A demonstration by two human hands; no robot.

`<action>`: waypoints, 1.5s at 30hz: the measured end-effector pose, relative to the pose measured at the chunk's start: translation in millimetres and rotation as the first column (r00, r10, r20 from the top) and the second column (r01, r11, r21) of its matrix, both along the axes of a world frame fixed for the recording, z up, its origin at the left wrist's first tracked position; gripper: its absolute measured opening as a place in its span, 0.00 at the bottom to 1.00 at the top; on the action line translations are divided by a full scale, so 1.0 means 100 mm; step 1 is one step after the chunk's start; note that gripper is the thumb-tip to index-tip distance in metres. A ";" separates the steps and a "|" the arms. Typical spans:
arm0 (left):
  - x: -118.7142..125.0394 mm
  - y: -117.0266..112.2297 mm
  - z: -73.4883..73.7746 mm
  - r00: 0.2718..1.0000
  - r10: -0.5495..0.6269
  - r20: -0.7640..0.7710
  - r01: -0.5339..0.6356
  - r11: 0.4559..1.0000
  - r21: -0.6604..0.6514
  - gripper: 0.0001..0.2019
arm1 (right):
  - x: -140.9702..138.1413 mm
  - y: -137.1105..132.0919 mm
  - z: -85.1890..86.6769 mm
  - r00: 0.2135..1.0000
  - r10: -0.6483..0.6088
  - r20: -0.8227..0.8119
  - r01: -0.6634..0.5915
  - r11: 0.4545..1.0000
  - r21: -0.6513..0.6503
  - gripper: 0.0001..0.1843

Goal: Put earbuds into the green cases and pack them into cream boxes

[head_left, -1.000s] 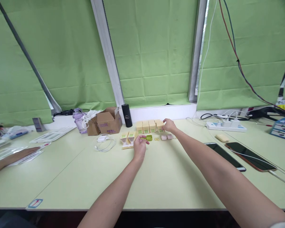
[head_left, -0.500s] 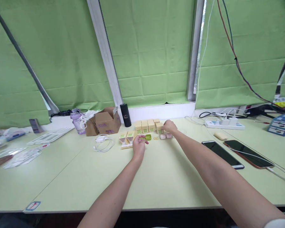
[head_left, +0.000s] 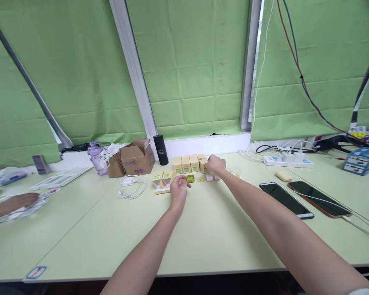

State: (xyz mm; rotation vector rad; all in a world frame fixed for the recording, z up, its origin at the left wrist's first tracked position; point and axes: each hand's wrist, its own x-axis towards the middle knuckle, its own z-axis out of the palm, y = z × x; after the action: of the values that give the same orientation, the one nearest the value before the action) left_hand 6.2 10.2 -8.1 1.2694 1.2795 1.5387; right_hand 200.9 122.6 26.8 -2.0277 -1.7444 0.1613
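My right hand [head_left: 217, 164] is closed at the right side of a small pale-yellow box [head_left: 203, 165] with a green-edged window. The box sits at the right end of a row of similar boxes [head_left: 186, 164], slightly tilted. Below that hand lie small pink pieces [head_left: 212, 177]. My left hand [head_left: 178, 191] has thumb and forefinger apart, beside a small open green case [head_left: 190, 178]; whether the fingertips touch it, I cannot tell. Left of this hand, two opened boxes [head_left: 162, 180] show their flaps. A tiny yellow piece [head_left: 200, 179] lies between my hands.
Further left are a cardboard box [head_left: 138, 159], a black cylinder [head_left: 160, 150], a purple bottle [head_left: 97, 159] and a white charger cable [head_left: 132, 186]. Two phones [head_left: 285, 200] and a power strip [head_left: 289, 161] lie right. Another person's hand [head_left: 24, 200] reaches over papers at far left.
My right hand has shifted the small box left against the row, tilting it. My left hand has barely moved. The other person's hand has come further in over the papers.
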 end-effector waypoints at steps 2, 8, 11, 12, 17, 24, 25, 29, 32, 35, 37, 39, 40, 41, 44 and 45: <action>-0.01 -0.01 0.00 1.000 -0.002 -0.011 0.002 1.000 0.004 0.13 | 0.00 -0.05 -0.01 0.998 0.034 0.053 -0.036 0.999 0.035 0.20; -0.01 -0.01 -0.02 0.999 0.002 -0.035 0.000 0.999 0.041 0.12 | 0.05 -0.14 -0.07 0.969 0.166 0.183 -0.173 0.985 0.024 0.13; -0.01 -0.01 -0.02 0.999 -0.005 -0.039 0.006 0.999 0.040 0.12 | 0.05 -0.13 -0.09 0.958 0.197 0.209 -0.199 0.980 -0.014 0.15; 0.00 -0.02 -0.02 0.999 -0.006 -0.042 0.008 0.999 0.040 0.12 | 0.04 -0.13 -0.09 0.955 0.203 0.215 -0.202 0.979 -0.025 0.15; 0.01 -0.03 -0.02 0.997 -0.021 -0.068 0.022 1.000 0.013 0.13 | -0.01 -0.11 -0.08 0.948 0.206 0.243 -0.193 0.978 -0.077 0.18; 0.03 -0.05 -0.02 0.974 -0.023 -0.224 0.025 1.000 0.008 0.09 | -0.05 -0.13 -0.07 0.945 0.200 0.259 -0.179 0.978 -0.103 0.20; 0.03 -0.05 -0.03 0.965 -0.024 -0.262 0.027 1.000 0.009 0.09 | -0.06 -0.13 -0.07 0.945 0.202 0.259 -0.180 0.978 -0.106 0.20; 0.01 -0.05 -0.06 0.908 -0.029 -0.419 0.033 0.999 0.002 0.10 | -0.06 -0.13 -0.07 0.945 0.206 0.256 -0.181 0.977 -0.115 0.23; 0.00 -0.04 -0.07 0.873 -0.021 -0.486 0.030 1.000 0.009 0.10 | -0.06 -0.12 -0.08 0.945 0.209 0.252 -0.185 0.976 -0.115 0.22; -0.01 -0.03 -0.08 0.853 -0.013 -0.521 0.023 1.000 0.013 0.10 | -0.05 -0.11 -0.09 0.945 0.215 0.248 -0.191 0.975 -0.116 0.20; -0.01 -0.03 -0.08 0.846 -0.012 -0.532 0.022 1.000 0.012 0.11 | -0.05 -0.11 -0.09 0.945 0.217 0.245 -0.192 0.974 -0.119 0.20; -0.01 -0.03 -0.09 0.841 -0.014 -0.541 0.025 1.000 0.013 0.11 | -0.06 -0.10 -0.09 0.945 0.216 0.244 -0.191 0.974 -0.122 0.20; -0.01 -0.02 -0.09 0.838 -0.015 -0.545 0.027 1.000 0.015 0.11 | -0.06 -0.10 -0.09 0.946 0.215 0.243 -0.190 0.974 -0.123 0.20; -0.01 -0.02 -0.10 0.835 -0.014 -0.551 0.028 0.999 0.017 0.11 | -0.07 -0.09 -0.09 0.946 0.214 0.243 -0.189 0.974 -0.123 0.20; -0.01 -0.02 -0.10 0.822 -0.011 -0.569 0.021 1.000 0.010 0.11 | -0.08 -0.10 -0.09 0.946 0.214 0.242 -0.191 0.975 -0.113 0.20; -0.02 -0.02 -0.10 0.818 -0.013 -0.575 0.019 1.000 0.006 0.11 | -0.08 -0.11 -0.10 0.947 0.215 0.241 -0.194 0.975 -0.106 0.20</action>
State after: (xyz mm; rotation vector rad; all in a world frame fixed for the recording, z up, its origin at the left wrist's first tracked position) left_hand 4.7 7.9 -18.2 1.8367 1.6200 1.1778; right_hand 192.6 112.0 17.2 -1.9905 -2.1386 0.0416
